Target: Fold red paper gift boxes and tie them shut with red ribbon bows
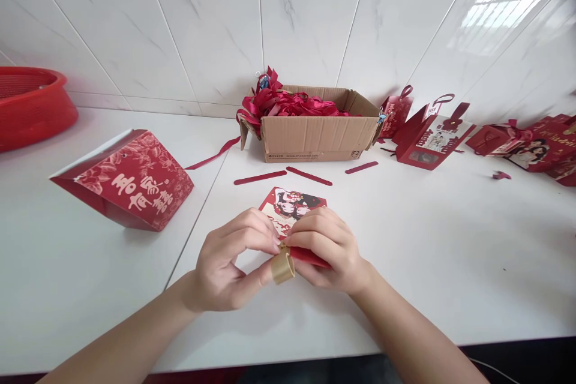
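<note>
A small red gift box point(294, 211) with a printed couple and pale lettering lies in front of me, tilted on the table. My right hand point(326, 246) is closed around its near side, thumb below and fingers above. My left hand point(238, 258) pinches at the near edge of the same box, its fingertips meeting those of my right hand. A gold-coloured loop point(282, 268) sits at the tip of my left thumb; whether it is worn or part of the box I cannot tell. The fingers hide the box's near edge.
A cardboard carton point(315, 138) full of red ribbons point(306, 105) stands against the tiled wall. Short red strips point(260, 177) lie before it. At left are a large red box point(139, 186) and a red plastic basket point(36, 111). Several finished-looking red boxes point(432, 138) stand at right.
</note>
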`<action>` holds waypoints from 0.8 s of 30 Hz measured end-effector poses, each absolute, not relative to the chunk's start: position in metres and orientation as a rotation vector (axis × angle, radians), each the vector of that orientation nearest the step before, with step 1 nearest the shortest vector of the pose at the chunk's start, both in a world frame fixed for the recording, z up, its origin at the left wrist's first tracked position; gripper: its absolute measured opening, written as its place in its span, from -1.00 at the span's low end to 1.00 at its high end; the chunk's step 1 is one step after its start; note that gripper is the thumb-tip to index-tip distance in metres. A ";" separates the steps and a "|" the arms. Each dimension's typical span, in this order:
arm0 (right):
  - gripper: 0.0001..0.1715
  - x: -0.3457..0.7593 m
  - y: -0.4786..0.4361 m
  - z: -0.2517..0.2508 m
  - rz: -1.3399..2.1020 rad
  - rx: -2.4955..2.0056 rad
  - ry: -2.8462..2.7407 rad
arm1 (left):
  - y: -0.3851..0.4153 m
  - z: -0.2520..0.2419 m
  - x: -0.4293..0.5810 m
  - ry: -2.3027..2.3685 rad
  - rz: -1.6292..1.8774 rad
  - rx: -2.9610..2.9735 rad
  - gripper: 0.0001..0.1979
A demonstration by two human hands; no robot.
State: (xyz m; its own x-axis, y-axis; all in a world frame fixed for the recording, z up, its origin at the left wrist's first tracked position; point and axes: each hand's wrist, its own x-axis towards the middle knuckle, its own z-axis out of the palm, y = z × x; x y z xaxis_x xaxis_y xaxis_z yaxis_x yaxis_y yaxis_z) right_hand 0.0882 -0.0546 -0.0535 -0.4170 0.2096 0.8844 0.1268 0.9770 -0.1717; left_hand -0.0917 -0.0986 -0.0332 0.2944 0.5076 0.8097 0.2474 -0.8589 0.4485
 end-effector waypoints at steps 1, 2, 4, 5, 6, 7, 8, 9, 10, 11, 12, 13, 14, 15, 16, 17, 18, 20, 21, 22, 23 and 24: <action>-0.90 0.088 -0.055 -0.053 0.103 -0.238 -2.005 | -0.099 -0.034 -0.092 0.706 1.593 2.315 -0.81; -0.90 0.088 -0.055 -0.053 0.116 -0.238 -2.003 | -0.099 -0.034 -0.092 0.718 1.592 2.304 -0.81; -0.86 0.087 -0.055 -0.052 0.144 -0.245 -1.998 | -0.099 -0.035 -0.093 0.748 1.600 2.278 -0.82; -0.83 0.087 -0.055 -0.051 0.160 -0.254 -1.996 | -0.100 -0.036 -0.094 0.762 1.615 2.265 -0.82; -0.79 0.088 -0.054 -0.051 0.180 -0.269 -1.997 | -0.100 -0.036 -0.095 0.777 1.636 2.253 -0.82; -0.74 0.089 -0.053 -0.051 0.208 -0.294 -2.004 | -0.100 -0.035 -0.096 0.793 1.664 2.241 -0.81; -0.67 0.090 -0.052 -0.052 0.245 -0.325 -2.018 | -0.100 -0.035 -0.098 0.812 1.704 2.226 -0.81; -0.59 0.091 -0.050 -0.052 0.293 -0.362 -2.043 | -0.100 -0.034 -0.099 0.838 1.749 2.208 -0.80; -0.49 0.093 -0.049 -0.052 0.351 -0.403 -2.077 | -0.100 -0.033 -0.100 0.871 1.790 2.189 -0.81; -0.41 0.095 -0.047 -0.053 0.420 -0.451 -2.121 | -0.100 -0.033 -0.101 0.922 1.822 2.163 -0.82; -0.34 0.096 -0.045 -0.054 0.498 -0.514 -2.173 | -0.100 -0.032 -0.101 0.991 1.842 2.124 -0.82; -0.31 0.098 -0.043 -0.055 0.579 -0.602 -2.217 | -0.099 -0.033 -0.101 1.067 1.859 2.073 -0.81; -0.31 0.098 -0.041 -0.057 0.655 -0.714 -2.237 | -0.098 -0.034 -0.101 1.145 1.869 2.020 -0.76; -0.33 0.099 -0.038 -0.058 0.722 -0.843 -2.218 | -0.097 -0.035 -0.100 1.219 1.879 1.969 -0.68; -0.36 0.099 -0.034 -0.061 0.766 -0.970 -2.158 | -0.096 -0.037 -0.100 1.287 1.893 1.925 -0.56; -0.38 0.100 -0.029 -0.063 0.783 -1.082 -2.059 | -0.094 -0.039 -0.100 1.338 1.907 1.901 -0.45; -0.38 0.102 -0.023 -0.066 0.773 -1.167 -1.935 | -0.093 -0.041 -0.099 1.368 1.919 1.905 -0.35; -0.35 0.108 -0.008 -0.071 0.675 -1.275 -1.687 | -0.092 -0.044 -0.099 1.402 1.933 1.951 -0.25; -0.36 0.114 0.000 -0.073 0.605 -1.339 -1.566 | -0.091 -0.044 -0.098 1.414 1.949 1.977 -0.22; -0.38 0.121 0.007 -0.075 0.535 -1.395 -1.457 | -0.090 -0.044 -0.099 1.427 1.973 2.003 -0.20; -0.39 0.129 0.015 -0.076 0.464 -1.445 -1.340 | -0.088 -0.042 -0.100 1.445 2.008 2.021 -0.21; -0.39 0.139 0.022 -0.077 0.393 -1.480 -1.226 | -0.086 -0.040 -0.103 1.471 2.055 2.029 -0.21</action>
